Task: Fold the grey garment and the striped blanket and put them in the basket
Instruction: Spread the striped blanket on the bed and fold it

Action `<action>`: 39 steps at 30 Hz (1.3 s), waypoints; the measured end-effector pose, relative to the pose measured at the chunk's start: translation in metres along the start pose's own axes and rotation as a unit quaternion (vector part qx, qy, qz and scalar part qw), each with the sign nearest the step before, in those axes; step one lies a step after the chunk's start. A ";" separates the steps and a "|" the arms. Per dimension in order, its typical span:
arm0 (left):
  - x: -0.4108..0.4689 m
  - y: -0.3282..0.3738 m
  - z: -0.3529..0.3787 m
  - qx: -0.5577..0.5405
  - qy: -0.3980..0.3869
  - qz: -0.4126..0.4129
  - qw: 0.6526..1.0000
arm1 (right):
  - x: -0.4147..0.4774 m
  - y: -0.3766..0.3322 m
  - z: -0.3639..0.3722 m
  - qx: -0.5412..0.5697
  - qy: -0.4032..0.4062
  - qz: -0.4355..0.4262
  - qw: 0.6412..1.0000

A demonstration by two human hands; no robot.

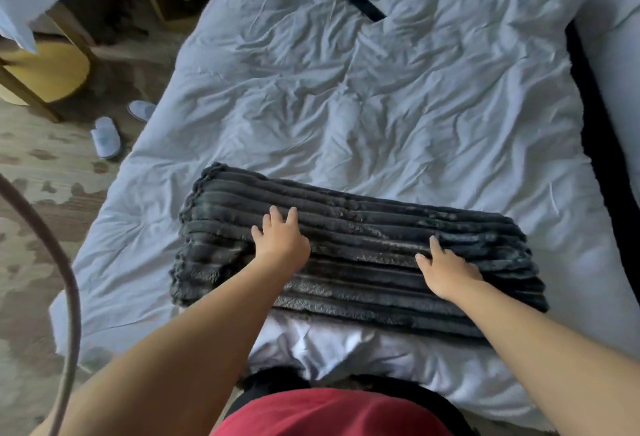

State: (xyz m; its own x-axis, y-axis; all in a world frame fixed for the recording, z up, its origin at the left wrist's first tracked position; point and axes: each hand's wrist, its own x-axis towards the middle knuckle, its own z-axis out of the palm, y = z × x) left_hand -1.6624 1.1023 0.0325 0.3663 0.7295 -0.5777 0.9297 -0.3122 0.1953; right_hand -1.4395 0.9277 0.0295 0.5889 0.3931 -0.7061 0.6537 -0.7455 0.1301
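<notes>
A dark grey ribbed striped blanket (381, 238) lies folded into a long rectangle on the near part of the bed. My left hand (282, 240) rests flat on its left half with fingers spread. On the right half sits my right hand (446, 269), palm down, fingers apart, pressing the pile. Neither hand holds anything. No grey garment or basket shows in view.
The bed is covered by a crumpled white duvet (381, 100) with a small black strip (367, 8) near its far end. Two white slippers (105, 136) lie on the patterned carpet at left, beside a yellow wooden chair (41, 72). A dark headboard edge (606, 158) runs along the right.
</notes>
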 end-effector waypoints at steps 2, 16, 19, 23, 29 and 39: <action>-0.002 0.031 0.016 0.000 -0.001 0.007 1.000 | 0.016 0.030 -0.004 0.009 0.016 0.010 1.000; -0.021 0.199 0.141 -0.027 -0.009 -0.082 0.996 | 0.094 0.223 0.018 0.230 0.139 0.009 0.963; -0.022 0.191 0.151 -0.032 -0.019 -0.092 0.995 | 0.119 0.220 0.018 0.427 -0.053 0.110 0.896; -0.019 0.185 0.152 -0.030 -0.050 -0.097 0.994 | 0.138 0.211 0.027 0.498 -0.202 0.093 0.838; -0.013 0.217 0.151 0.050 0.020 -0.057 0.997 | 0.139 0.218 0.041 0.529 -0.242 0.078 0.810; -0.020 0.192 0.170 -0.167 -0.098 -0.067 0.979 | 0.091 0.209 -0.007 0.580 -0.228 0.017 0.781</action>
State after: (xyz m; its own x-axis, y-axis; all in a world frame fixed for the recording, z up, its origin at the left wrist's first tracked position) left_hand -1.4977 0.9238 -0.0531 0.2561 0.6099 -0.7500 0.9416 0.0181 0.3362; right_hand -1.2462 0.8118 -0.0024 0.1922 0.3263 -0.9255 -0.3865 -0.8417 -0.3770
